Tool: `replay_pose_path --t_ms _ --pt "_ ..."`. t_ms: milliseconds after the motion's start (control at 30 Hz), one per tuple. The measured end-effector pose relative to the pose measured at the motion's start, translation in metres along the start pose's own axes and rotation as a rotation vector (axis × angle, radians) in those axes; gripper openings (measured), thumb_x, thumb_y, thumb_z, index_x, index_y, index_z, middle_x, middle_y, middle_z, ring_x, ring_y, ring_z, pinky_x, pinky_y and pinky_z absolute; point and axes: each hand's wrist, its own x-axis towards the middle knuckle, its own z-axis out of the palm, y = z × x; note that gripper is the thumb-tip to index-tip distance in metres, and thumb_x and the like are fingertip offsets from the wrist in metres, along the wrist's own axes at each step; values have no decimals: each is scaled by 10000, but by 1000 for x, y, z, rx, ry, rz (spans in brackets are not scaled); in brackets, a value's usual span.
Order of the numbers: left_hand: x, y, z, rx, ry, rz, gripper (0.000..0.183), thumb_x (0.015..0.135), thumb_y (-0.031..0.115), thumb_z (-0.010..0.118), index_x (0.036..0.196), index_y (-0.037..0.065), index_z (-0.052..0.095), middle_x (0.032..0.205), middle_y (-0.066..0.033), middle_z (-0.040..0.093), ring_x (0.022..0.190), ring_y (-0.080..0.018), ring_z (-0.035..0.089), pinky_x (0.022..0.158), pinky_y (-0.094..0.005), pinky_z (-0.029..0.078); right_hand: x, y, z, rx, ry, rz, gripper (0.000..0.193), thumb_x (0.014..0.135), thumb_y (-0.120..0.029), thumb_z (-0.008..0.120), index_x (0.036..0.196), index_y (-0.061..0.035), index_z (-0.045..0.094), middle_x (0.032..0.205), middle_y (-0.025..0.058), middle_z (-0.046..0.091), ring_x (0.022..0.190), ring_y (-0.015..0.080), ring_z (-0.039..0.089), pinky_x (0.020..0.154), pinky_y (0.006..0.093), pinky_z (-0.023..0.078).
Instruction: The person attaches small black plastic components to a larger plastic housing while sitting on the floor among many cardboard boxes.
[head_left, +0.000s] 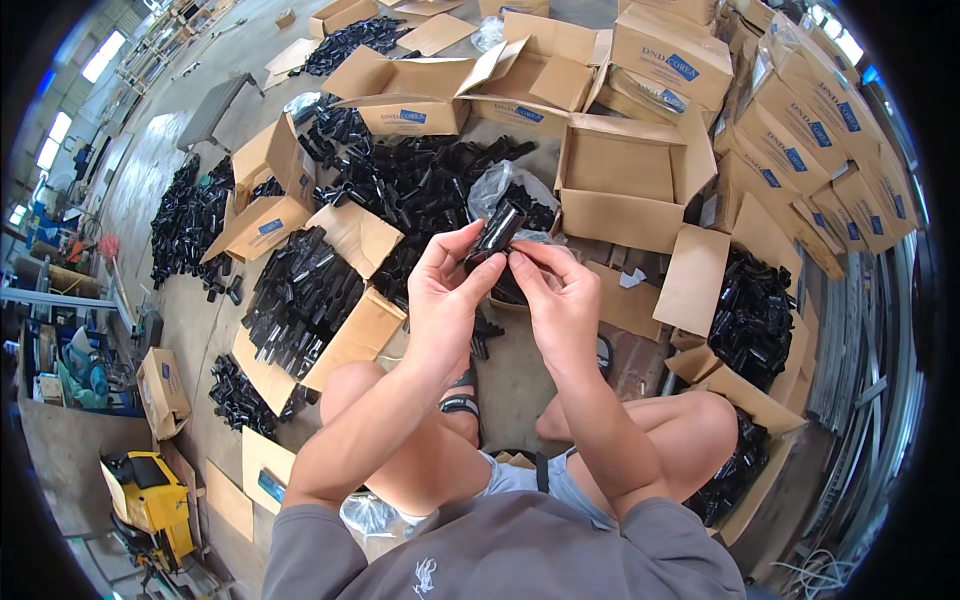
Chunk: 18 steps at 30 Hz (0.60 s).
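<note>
Both hands meet in front of me, above the floor. In my left hand (pixel 447 272) is a glossy black tubular part (pixel 499 228), tilted with its upper end toward the right. The left thumb and fingers close round its lower end. My right hand (pixel 556 292) pinches at the lower right side of the same part with thumb and forefinger; any small piece between those fingertips is hidden. Just behind the hands stands an open clear plastic bag (pixel 490 187) holding small black pieces (pixel 535 208).
Heaps of black tubular parts (pixel 415 185) cover the floor ahead. Open cartons of them stand left (pixel 310 290) and right (pixel 750 315). An opened carton (pixel 625 180) lies beyond my right hand. Stacked boxes (pixel 800 130) rise at far right. A yellow machine (pixel 155 500) sits lower left.
</note>
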Motion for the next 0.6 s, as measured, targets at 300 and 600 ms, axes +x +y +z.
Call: replay_pose_path --t_ms 300,600 --pt "6 -6 -3 81 -21 23 409 931 12 725 1318 64 603 1258 -53 639 1045 -91 637 894 -248 528 3 11 -1 -252 3 -156 195 954 -115 712 1069 38 748 1051 110 724 962 165 680 883 297 521" --pt "7 -12 -4 67 -3 -6 411 933 -1 716 1319 71 598 1260 -51 626 1055 -95 638 895 -250 531 0 21 1 -82 34 -41 209 967 -128 702 1104 24 743 1052 109 724 968 161 671 878 297 517"
